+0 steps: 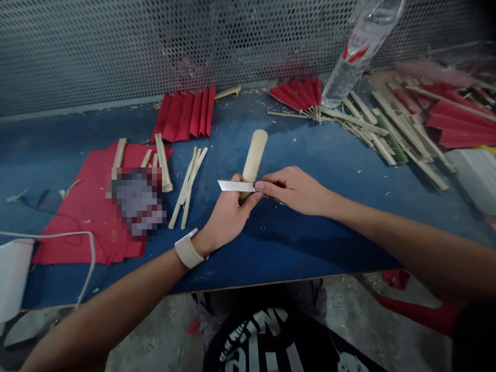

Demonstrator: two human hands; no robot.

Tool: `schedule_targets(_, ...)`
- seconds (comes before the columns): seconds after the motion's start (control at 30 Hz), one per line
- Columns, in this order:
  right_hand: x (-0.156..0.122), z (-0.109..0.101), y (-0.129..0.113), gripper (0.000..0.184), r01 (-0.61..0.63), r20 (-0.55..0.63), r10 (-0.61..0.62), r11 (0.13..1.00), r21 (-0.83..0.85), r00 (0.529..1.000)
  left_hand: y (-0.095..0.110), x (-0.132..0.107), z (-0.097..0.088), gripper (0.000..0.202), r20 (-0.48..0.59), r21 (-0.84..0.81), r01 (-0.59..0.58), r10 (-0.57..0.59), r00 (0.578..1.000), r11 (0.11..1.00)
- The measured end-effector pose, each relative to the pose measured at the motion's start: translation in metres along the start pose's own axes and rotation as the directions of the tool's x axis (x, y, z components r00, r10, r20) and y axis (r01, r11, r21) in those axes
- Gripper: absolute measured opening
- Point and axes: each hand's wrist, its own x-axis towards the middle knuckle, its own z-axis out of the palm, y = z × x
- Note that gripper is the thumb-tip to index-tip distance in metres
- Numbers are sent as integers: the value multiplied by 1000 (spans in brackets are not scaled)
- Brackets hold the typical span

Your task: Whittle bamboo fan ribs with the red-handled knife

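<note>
My left hand (228, 214) is closed around the lower end of a pale bamboo piece (256, 152), which points away from me over the blue table. Between its thumb and fingertips, my right hand (296, 190) grips the near end of a flat metal blade (235, 186) with a slanted tip. The blade lies crosswise over the bamboo and above the fingers of my left hand, its tip pointing left. Whether its edge touches the bamboo, I cannot tell. Left of my hands, several thin bamboo strips (188, 181) lie crossed on the table.
Red paper sheets (77, 206) and a blurred-out object (139, 201) lie at left. Behind stand a pleated red paper (185, 114), a small red fan (298, 95) and a water bottle (358, 57). Bamboo pieces (403, 124) pile up at right. A perforated metal panel (135, 46) bounds the table.
</note>
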Motion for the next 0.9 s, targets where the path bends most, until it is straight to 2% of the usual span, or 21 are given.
schedule_targets(0.37, -1, 6, 1, 63, 6, -84, -10, 999, -43, 996, 9, 0, -1, 20, -66, 128, -58, 67, 996, 990)
schedule_targets(0.7, -2, 9, 4, 62, 80, -147, -82, 997, -19, 986, 12, 2, -3, 26, -104, 270, -164, 198, 975, 949)
schedule_targets(0.9, -4, 12, 4, 66, 89, -187, -97, 995, -48, 978, 14, 1, -4, 27, -119, 284, -187, 228, 966, 941)
